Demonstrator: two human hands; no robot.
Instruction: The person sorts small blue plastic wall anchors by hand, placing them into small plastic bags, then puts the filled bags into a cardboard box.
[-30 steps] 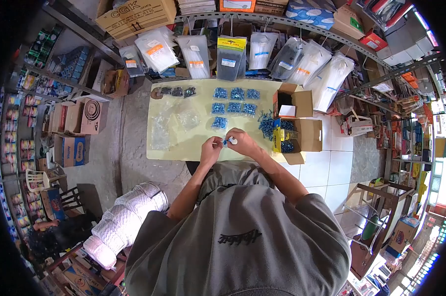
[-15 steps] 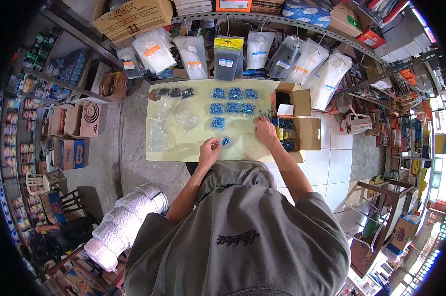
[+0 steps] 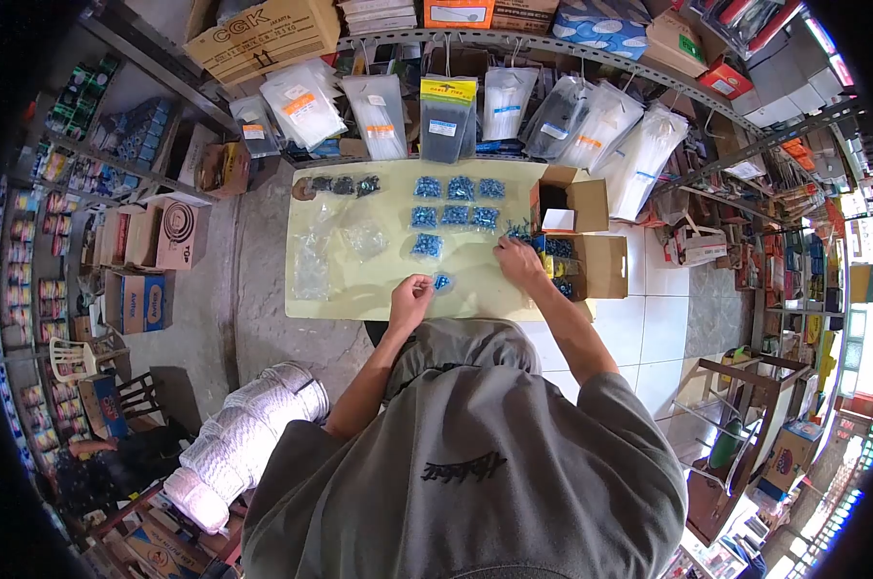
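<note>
My left hand (image 3: 412,299) pinches the edge of a small clear plastic bag (image 3: 442,283) at the table's front, with a few small blue metal pieces, probably screws, inside. My right hand (image 3: 520,261) is over the table to the right of the bag, its fingers drawn together; whatever they may hold is too small to make out. Just beyond those fingertips lies a loose pile of blue pieces (image 3: 519,232). Filled bags of blue pieces (image 3: 459,188) lie in rows farther back on the pale yellow table (image 3: 359,280).
Two open cardboard boxes (image 3: 605,265) stand at the table's right, the nearer holding blue pieces. Clear empty bags (image 3: 311,261) lie on the left, with dark packets (image 3: 343,184) behind. Packs of cable ties (image 3: 448,121) hang from the shelf. A white roll (image 3: 248,434) stands on the floor.
My right hand has shifted slightly toward me and to the left, its fingers drawing in beside the loose pile. My left hand stays on the small bag.
</note>
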